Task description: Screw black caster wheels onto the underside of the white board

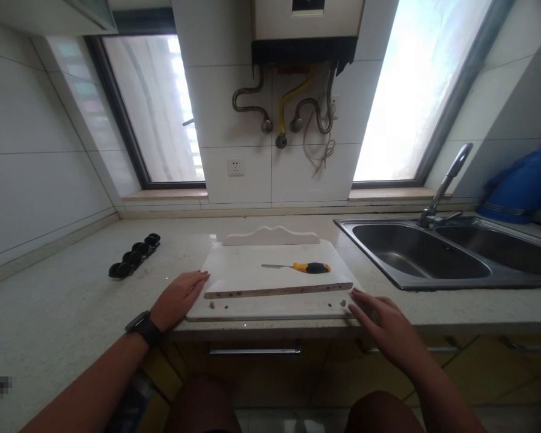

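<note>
A white board with rounded corners lies flat on the counter in front of me. My left hand rests at its left edge, fingers stretched out. At the right front corner my right hand has its fingers extended and apart, holding nothing. A screwdriver with a yellow and black handle lies on the board, its shaft pointing left. In front of it is a long narrow strip with holes in its edge. Near the board's front are small holes and a small brownish piece. A wavy-topped white piece stands along the back.
A row of black round objects sits on the counter at left. To the right are a steel double sink, a faucet and a blue object. A water heater hangs above; drawers with handles are below.
</note>
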Motion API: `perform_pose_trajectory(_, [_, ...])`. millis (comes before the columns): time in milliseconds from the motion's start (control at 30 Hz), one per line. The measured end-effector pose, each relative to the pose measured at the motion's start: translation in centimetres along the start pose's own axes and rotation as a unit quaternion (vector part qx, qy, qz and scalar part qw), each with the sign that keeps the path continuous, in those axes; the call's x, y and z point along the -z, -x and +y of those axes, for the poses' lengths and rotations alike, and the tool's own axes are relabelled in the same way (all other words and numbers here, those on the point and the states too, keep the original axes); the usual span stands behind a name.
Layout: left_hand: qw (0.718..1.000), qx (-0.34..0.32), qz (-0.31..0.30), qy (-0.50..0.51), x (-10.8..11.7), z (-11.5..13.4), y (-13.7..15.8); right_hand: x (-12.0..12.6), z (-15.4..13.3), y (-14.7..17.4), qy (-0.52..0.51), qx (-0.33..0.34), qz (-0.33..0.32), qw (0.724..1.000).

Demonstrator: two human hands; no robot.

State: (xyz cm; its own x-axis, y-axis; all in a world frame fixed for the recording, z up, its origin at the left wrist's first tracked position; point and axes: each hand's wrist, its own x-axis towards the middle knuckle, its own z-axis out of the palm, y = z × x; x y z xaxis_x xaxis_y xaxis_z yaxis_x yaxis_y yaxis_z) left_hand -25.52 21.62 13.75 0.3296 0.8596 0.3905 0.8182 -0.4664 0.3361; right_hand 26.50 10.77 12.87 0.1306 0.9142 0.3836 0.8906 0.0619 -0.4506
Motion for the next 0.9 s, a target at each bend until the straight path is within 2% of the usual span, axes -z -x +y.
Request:
perform_pose_trajectory(100, [0.999,-0.014,0.003,0.046,0.4,1.1,0.1,0.5,0.3,-2.0,-0.023,-0.033,0.029,0.999])
perform_pose_trajectory(300, [0.997,-0.037,-0.012,0.061,-0.1,1.8,0.4,-1.9,0.7,-5.7,-0.017,0.004,0.041,0.999])
perform_pose_trajectory(467, [0.998,-0.041,-0.010,0.056,-0.5,1.8,0.4,-3.2,0.7,-5.2,-0.004,0.028,0.056,0.998])
perform_pose_trajectory(900, [0.995,-0.015,0.002,0.095,0.0,1.8,0.5,-2.5,1.3,-4.3,-0.018,0.096,0.040,0.994])
